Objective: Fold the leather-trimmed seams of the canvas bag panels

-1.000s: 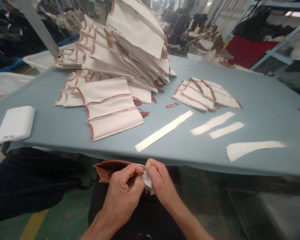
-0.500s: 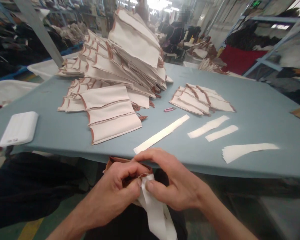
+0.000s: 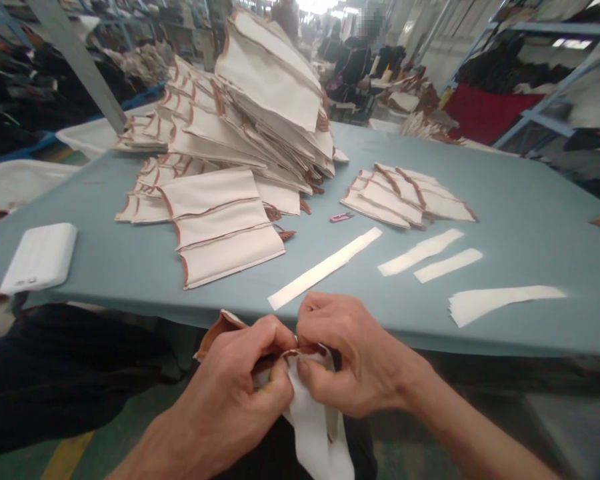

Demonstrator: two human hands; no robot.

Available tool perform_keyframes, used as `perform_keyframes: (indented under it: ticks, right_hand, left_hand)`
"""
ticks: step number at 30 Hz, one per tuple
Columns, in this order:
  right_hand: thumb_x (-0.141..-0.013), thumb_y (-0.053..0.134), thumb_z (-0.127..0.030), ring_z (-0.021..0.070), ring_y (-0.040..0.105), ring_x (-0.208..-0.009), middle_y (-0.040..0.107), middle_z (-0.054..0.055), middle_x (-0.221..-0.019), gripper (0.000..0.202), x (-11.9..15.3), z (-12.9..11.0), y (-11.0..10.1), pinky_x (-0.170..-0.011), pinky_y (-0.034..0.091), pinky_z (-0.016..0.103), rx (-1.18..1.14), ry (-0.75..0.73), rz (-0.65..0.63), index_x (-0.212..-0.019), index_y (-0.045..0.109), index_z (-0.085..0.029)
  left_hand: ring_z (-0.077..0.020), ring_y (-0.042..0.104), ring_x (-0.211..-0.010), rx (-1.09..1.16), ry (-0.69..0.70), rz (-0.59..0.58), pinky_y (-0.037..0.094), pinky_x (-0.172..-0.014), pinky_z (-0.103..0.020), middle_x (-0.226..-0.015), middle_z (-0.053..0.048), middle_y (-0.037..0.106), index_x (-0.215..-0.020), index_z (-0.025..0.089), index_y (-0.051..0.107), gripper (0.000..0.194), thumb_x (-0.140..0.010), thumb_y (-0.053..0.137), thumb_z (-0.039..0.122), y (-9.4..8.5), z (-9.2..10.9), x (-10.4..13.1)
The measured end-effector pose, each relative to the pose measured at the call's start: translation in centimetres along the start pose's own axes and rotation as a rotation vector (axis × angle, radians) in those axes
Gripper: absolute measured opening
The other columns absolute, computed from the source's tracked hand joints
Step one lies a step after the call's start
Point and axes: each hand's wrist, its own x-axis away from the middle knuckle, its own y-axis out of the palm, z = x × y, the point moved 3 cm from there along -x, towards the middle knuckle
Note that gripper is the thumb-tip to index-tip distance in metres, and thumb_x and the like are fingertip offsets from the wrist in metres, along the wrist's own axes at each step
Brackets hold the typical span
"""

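Fabric panel [image 3: 221,331], likely light, floppy: my left hand [image 3: 247,373] and right hand [image 3: 353,353] pinch its edge, surest hold, white strip [image 3: 311,423] hanging below.

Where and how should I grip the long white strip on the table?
I'd pinch the near end of the long white strip once the right hand is free, from the near side of the table: the strip lies flat and slants away, that end closest to the edge.
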Motion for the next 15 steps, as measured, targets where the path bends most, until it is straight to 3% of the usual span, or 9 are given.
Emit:
perform_keyframes:
  ticks: [5,12,15]
  right_hand:
    - [-0.069,0.05,-0.019,0.0126,0.04,-0.056,0.039,-0.005,-0.058,0.014,0.3,0.5,0.4,-0.057,0.026,0.028,-0.033,0.114,0.002,-0.062,0.039,-0.023]
    - [-0.073,0.049,-0.018,0.0115,0.043,-0.056,0.042,-0.005,-0.058,0.013,0.7,1.1,1.9,-0.057,0.03,0.024,-0.22,0.154,0.175,-0.062,0.043,-0.022]
    - [-0.074,0.05,-0.019,0.0109,0.041,-0.055,0.042,-0.005,-0.058,0.014,1.1,1.4,2.6,-0.056,0.03,0.024,-0.32,0.197,0.229,-0.061,0.045,-0.021]
  left_hand:
    - [-0.0112,0.067,-0.065,-0.098,0.125,0.09,0.048,-0.063,-0.02,-0.074,0.005,0.069,-0.084,0.023,0.062,0.016,-0.084,0.054,0.009,0.0,0.4,0.4]
    - [-0.0115,0.067,-0.058,-0.207,0.361,0.215,0.048,-0.059,-0.021,-0.072,0.005,0.069,-0.094,0.024,0.058,0.022,-0.086,0.051,0.005,0.2,0.2,0.2]
    - [-0.0127,0.068,-0.06,-0.191,0.504,0.202,0.051,-0.06,-0.022,-0.073,0.002,0.07,-0.101,0.022,0.056,0.027,-0.087,0.047,0.001,0.3,-0.1,0.3]
